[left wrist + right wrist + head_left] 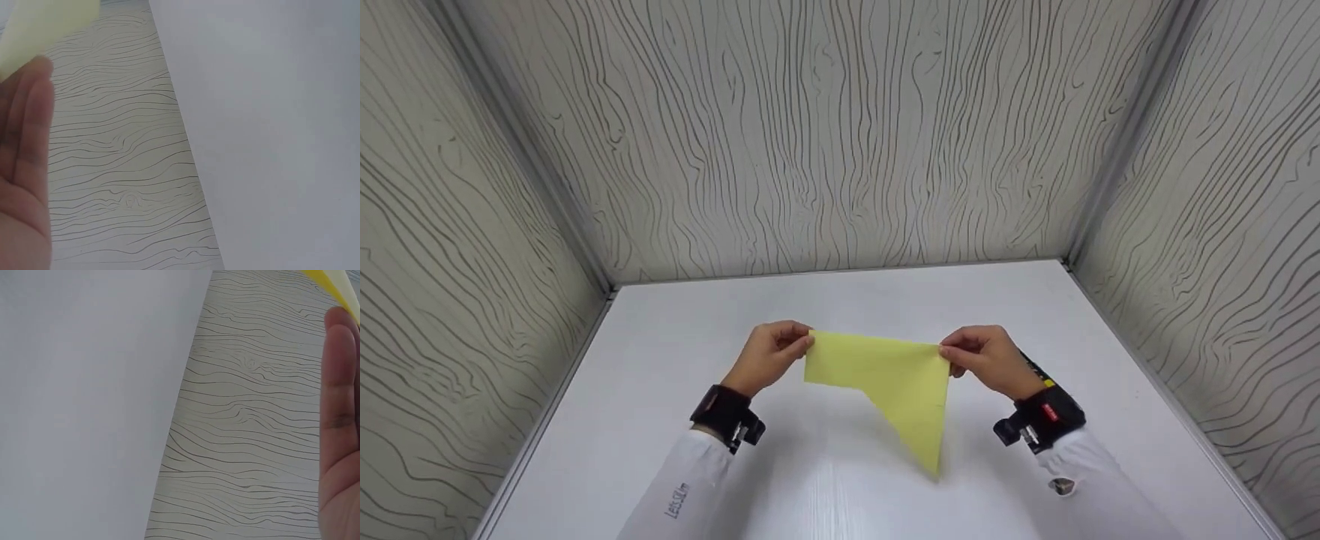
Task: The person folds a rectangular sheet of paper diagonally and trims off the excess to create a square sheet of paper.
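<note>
A folded sheet of yellow paper (896, 379) is stretched between the two hands above the white table, its top edge nearly level. My left hand (769, 356) pinches the upper left corner between thumb and fingers. At the upper right corner my right hand (986, 360) pinches it too. The paper's right side hangs down to a point; the left part is a shorter strip. Only part of the yellow paper (48, 28) and the left hand (25, 152) show in the left wrist view. In the right wrist view, a paper edge (332, 284) stands above the right hand (340, 416).
The white table (697, 315) lies beneath both hands. Wood-grain patterned panels stand around it: a back wall (825, 135), a left wall (457, 262) and a right wall (1222, 262). Each wrist wears a black strap, such as the left strap (724, 412).
</note>
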The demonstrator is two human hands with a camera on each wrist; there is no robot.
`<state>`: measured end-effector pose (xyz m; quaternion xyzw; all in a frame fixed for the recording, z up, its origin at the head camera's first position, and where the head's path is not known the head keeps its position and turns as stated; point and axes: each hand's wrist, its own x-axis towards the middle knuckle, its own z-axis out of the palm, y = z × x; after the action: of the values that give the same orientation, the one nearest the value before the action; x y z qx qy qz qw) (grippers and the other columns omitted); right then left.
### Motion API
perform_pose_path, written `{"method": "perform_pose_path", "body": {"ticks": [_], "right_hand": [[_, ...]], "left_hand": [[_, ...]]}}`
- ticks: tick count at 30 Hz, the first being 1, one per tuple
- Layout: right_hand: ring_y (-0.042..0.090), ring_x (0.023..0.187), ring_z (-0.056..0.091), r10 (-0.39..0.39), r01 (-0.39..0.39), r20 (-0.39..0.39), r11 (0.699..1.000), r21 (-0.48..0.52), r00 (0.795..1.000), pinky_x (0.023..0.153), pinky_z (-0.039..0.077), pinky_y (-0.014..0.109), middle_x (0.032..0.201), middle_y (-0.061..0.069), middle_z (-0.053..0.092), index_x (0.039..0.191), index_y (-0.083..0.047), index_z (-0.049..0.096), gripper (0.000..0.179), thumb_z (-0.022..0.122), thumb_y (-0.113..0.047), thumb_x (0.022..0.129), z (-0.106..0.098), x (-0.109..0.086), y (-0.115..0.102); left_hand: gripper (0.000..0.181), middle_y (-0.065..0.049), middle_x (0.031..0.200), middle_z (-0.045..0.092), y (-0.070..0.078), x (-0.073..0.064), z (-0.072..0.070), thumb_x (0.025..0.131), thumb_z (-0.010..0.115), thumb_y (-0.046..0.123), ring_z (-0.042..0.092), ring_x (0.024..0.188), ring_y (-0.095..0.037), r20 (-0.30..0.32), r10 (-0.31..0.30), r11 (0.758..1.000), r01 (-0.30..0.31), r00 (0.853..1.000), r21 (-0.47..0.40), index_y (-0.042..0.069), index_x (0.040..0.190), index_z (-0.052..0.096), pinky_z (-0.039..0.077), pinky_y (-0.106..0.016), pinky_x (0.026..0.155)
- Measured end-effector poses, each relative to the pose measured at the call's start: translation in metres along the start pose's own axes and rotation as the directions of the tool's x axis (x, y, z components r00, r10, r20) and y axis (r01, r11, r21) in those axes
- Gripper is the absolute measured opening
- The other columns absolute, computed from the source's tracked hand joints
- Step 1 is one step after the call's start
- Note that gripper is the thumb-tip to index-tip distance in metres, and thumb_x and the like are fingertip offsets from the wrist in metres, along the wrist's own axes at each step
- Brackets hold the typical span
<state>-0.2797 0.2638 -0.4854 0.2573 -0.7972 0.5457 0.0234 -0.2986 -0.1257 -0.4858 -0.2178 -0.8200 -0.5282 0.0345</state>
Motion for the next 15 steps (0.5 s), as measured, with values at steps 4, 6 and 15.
{"method": "perform_pose_path", "body": {"ticks": [4,6,15], "right_hand": [[0.007,0.07,0.075,0.052,-0.046,-0.06,0.995,0.09,0.997,0.066,0.064,0.024,0.09,0.024,0.079,0.108,0.016,0.074,0.017,0.071,0.0,0.102,0.002,-0.002,0.01],[0.009,0.07,0.076,0.119,-0.105,-0.1,0.985,0.133,0.988,0.067,0.065,0.025,0.089,0.018,0.08,0.11,0.018,0.072,0.021,0.072,-0.001,0.102,0.004,-0.003,0.015],[0.016,0.072,0.079,0.422,-0.328,-0.309,0.891,0.314,0.852,0.071,0.067,0.028,0.089,0.008,0.082,0.114,0.011,0.073,0.019,0.073,-0.005,0.103,0.022,-0.008,0.033]], "left_hand": [[0.045,-0.023,0.139,0.067,-0.003,-0.002,0.014,0.108,0.068,0.015,0.071,0.123,-0.037,-0.06,-0.005,0.997,0.01,0.998,0.077,-0.003,0.148,0.058,0.061,-0.048,0.104],[0.055,-0.023,0.15,0.06,-0.003,-0.004,0.023,0.108,0.068,0.017,0.065,0.133,-0.04,-0.083,-0.002,0.991,0.013,0.997,0.134,-0.001,0.156,0.049,0.057,-0.053,0.108],[0.038,-0.016,0.139,0.065,0.0,-0.012,0.068,0.101,0.077,0.014,0.066,0.132,-0.031,-0.16,0.242,0.857,-0.133,0.957,0.498,0.003,0.136,0.066,0.057,-0.045,0.11]]}}
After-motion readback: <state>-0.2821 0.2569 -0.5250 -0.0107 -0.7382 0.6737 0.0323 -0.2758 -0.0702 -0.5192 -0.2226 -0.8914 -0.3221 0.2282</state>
